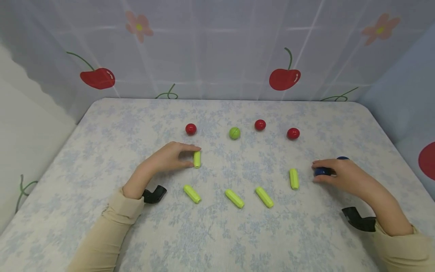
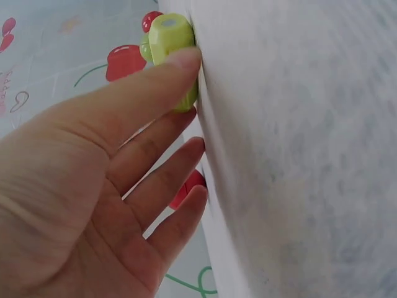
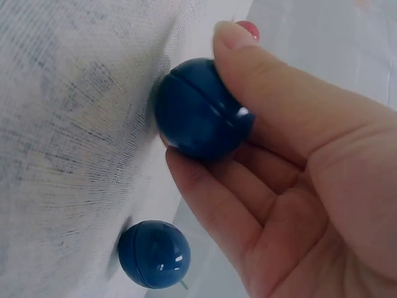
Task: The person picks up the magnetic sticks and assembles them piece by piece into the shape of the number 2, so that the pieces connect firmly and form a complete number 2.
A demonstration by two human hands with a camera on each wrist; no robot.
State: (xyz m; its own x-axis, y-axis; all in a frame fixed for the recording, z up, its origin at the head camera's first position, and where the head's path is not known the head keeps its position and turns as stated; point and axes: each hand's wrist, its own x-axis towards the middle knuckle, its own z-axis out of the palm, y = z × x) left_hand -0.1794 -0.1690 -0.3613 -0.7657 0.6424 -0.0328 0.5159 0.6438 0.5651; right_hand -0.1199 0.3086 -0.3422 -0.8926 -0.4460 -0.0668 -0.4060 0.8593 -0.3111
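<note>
Hands over a patterned counter [image 1: 217, 238], seen from the head and both wrists. The left hand [image 1: 166, 156] pinches a held stick [image 1: 197, 160], yellow-green, with a fingertip at its far end and the thumb toward its near end; the gap matches the stick's length, and the remaining fingers are spread. The right hand [image 1: 350, 175] curls thumb and fingers round a held ball [image 3: 201, 112], dark blue, parted about as wide as the ball. A second blue ball [image 3: 155, 254] rests just beside it, mostly hidden behind that hand in the head view. Nearer the person, from left to right, lie a first stick [image 1: 192, 194], a second stick [image 1: 234, 198] and a third stick [image 1: 264, 197]; a fourth stick [image 1: 293, 179] lies near the right hand. Along the far side stand a left red ball [image 1: 191, 129], a green ball [image 1: 234, 133], a middle red ball [image 1: 260, 125] and a right red ball [image 1: 293, 133].
</note>
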